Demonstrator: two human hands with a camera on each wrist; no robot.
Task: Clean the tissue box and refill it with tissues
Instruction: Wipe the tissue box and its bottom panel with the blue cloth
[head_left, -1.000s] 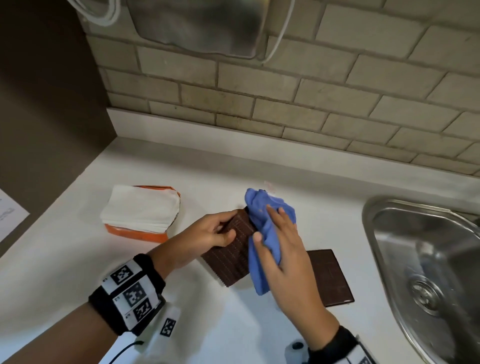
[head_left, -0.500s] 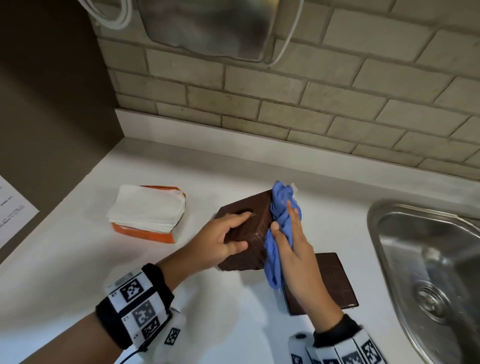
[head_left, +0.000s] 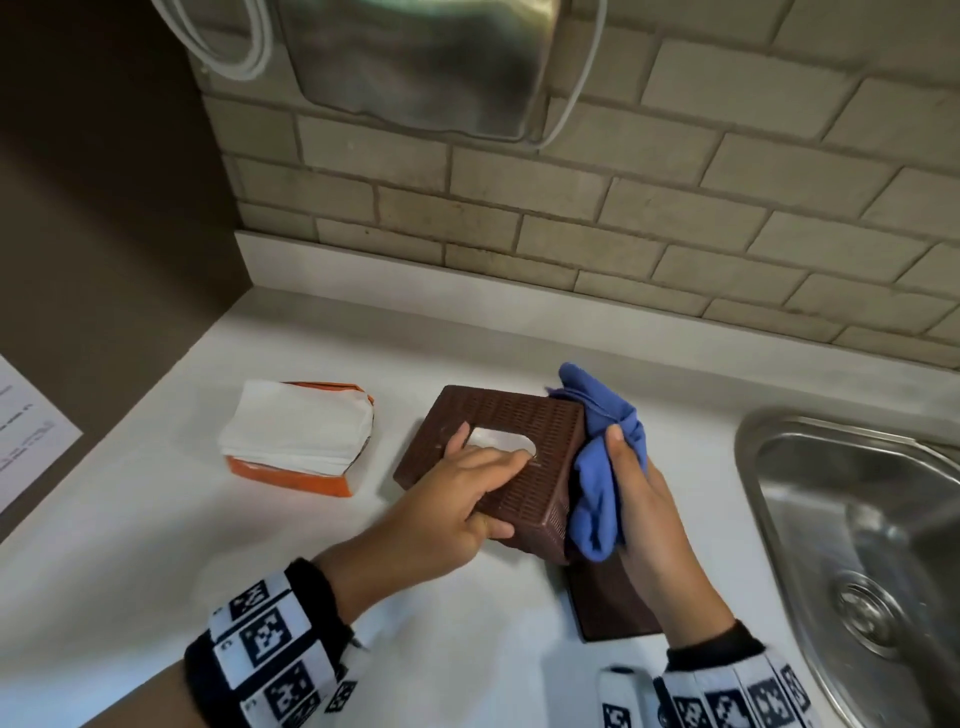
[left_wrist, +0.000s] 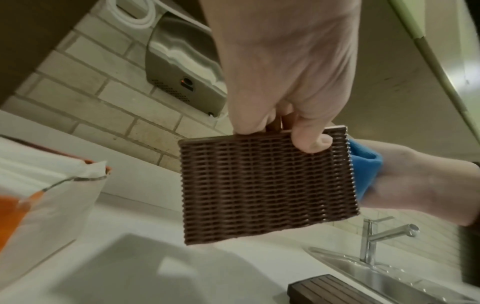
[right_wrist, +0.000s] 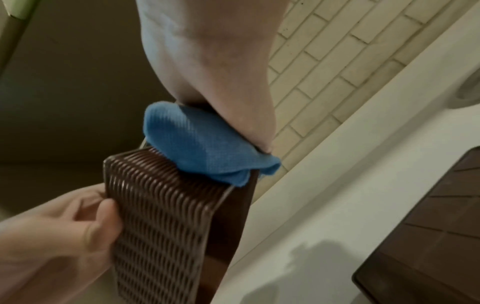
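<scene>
Seen from the head camera, a person's left hand (head_left: 457, 499) grips a brown woven tissue box (head_left: 524, 447) above a white counter (head_left: 156, 545), fingers laid across its top beside the oval slot and thumb curled round the near edge. The right hand (head_left: 641, 499) presses a bunched blue cloth (head_left: 605, 457) flat against the box's right side, thumb on the fabric. A dark brown base panel (head_left: 613, 608) lies on the counter under the right forearm, an opened orange pack of white tissues (head_left: 306, 431) sits well to the left, and a steel sink (head_left: 857, 545) is at right; a metal hand dryer (head_left: 415, 62) hangs on the brick wall (head_left: 675, 218). From the left wrist, the box (left_wrist: 262, 185) is clear of the counter, its upper rim pinched between thumb and curled fingers (left_wrist: 309, 139), with the cloth (left_wrist: 363, 164) and the other hand (left_wrist: 420, 181) against its far side and a faucet (left_wrist: 384, 236) beyond. From the right wrist, the cloth (right_wrist: 205, 144) is wedged between the palm and the box's (right_wrist: 161, 216) end face, while the left hand's fingers (right_wrist: 103, 222) curl round the woven wall; the right hand's own fingertips are hidden, so their bend cannot be told here.
</scene>
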